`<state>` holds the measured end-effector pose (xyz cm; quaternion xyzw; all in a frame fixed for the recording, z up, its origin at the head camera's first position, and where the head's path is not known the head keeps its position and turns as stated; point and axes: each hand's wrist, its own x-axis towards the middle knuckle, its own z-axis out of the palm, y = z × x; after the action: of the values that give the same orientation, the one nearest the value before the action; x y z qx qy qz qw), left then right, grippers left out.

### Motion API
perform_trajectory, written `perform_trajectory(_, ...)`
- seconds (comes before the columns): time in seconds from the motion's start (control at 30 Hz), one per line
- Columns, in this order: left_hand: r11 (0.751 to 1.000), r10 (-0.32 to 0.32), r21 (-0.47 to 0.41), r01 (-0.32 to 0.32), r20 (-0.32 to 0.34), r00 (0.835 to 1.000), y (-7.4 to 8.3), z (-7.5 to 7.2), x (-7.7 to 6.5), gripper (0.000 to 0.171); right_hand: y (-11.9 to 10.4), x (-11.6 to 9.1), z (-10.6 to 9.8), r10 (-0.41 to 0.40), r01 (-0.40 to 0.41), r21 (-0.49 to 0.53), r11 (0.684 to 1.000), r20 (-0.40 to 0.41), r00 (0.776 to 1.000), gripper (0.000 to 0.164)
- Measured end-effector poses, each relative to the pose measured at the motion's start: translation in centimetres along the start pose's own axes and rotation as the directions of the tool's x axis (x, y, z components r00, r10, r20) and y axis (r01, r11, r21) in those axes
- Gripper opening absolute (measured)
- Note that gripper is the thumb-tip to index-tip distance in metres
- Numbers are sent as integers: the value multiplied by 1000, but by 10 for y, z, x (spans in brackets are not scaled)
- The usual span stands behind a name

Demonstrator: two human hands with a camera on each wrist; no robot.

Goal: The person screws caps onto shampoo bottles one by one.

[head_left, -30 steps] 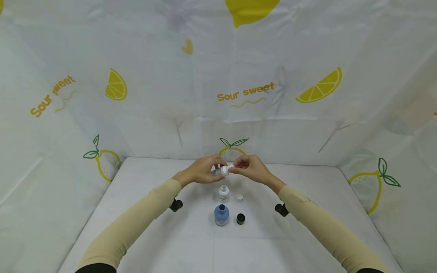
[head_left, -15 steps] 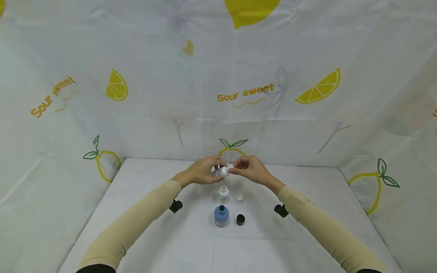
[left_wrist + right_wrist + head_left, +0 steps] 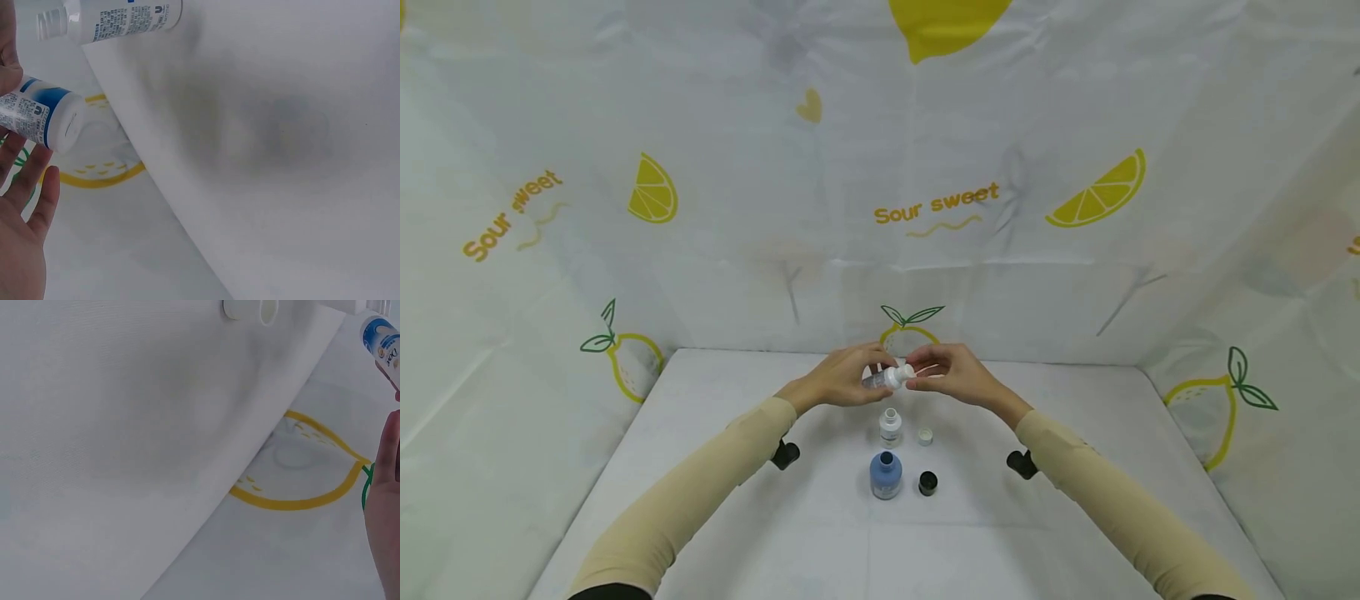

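Above the back of the table my left hand (image 3: pixel 847 377) grips a small bottle (image 3: pixel 876 380) with a white shoulder. It is tilted, its top toward the right. The left wrist view shows the bottle's printed label and blue band near the base (image 3: pixel 45 112). My right hand (image 3: pixel 958 373) has thumb and fingertips about the bottle's white cap (image 3: pixel 907 372); how firmly they press is too small to tell. In the right wrist view only part of the right hand (image 3: pixel 386 494) shows, its fingertips out of frame.
Below the hands stands an uncapped white bottle (image 3: pixel 891 428) with a white cap (image 3: pixel 925 437) to its right. Nearer is an uncapped blue bottle (image 3: pixel 886 477), a black cap (image 3: pixel 928 483) beside it. A lemon-print curtain (image 3: pixel 760 192) rises behind the table (image 3: pixel 775 533).
The right hand's thumb and fingers have spread and shifted slightly right, so more of the white cap shows. The left hand and its bottle have stayed nearly in place.
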<state>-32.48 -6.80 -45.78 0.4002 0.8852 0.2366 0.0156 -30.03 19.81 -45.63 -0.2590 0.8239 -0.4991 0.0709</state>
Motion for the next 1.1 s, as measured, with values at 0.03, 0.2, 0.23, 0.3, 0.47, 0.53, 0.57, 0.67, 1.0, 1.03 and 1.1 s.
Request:
perform_trajectory(0.03, 1000, 1, 0, -1, 0, 1000, 0, 0, 0, 38, 1, 0, -1, -16, 16, 17, 1000, 13, 1000, 42)
perform_trajectory(0.2, 1000, 5, 4, -5, 3, 1000, -1, 0, 0, 40, 4, 1, -4, -79, 76, 53, 996, 54, 995, 44)
perform_trajectory(0.23, 1000, 5, 3, -5, 4, 1000, -1, 1, 0, 40, 4, 2, -4, -85, 81, 53, 995, 59, 995, 43)
perform_trajectory(0.3, 1000, 4, -1, -4, 6, 1000, -1, 1, 0, 41, 4, 3, -4, -94, 92, 42, 995, 68, 993, 42)
perform_trajectory(0.47, 1000, -3, -14, 3, 12, 1000, 0, 1, 0, 44, 3, 4, -3, -109, 108, 20, 994, 73, 991, 38)
perform_trajectory(0.53, 1000, -3, -19, 4, 11, 1000, 0, 1, 0, 44, 3, 4, -2, -108, 107, 12, 994, 69, 992, 37)
perform_trajectory(0.57, 1000, -2, -21, 3, 11, 1000, 0, 1, 0, 43, 2, 4, -2, -105, 105, 9, 994, 66, 992, 37)
perform_trajectory(0.67, 1000, 3, -24, -3, 10, 1000, 0, 1, 0, 43, 1, 3, -2, -90, 90, 2, 996, 58, 994, 37)
perform_trajectory(1.0, 1000, 3, -22, -3, 3, 1000, -1, 2, 0, 39, 1, 4, 1, -45, 45, -31, 999, 5, 999, 34)
perform_trajectory(1.03, 1000, 3, -20, -3, 2, 1000, 0, 1, 0, 39, 1, 4, 2, -42, 42, -35, 999, -3, 999, 33)
perform_trajectory(1.1, 1000, 2, -18, -2, 1, 1000, 0, 1, 0, 38, 1, 4, 2, -35, 34, -42, 999, -17, 999, 32)
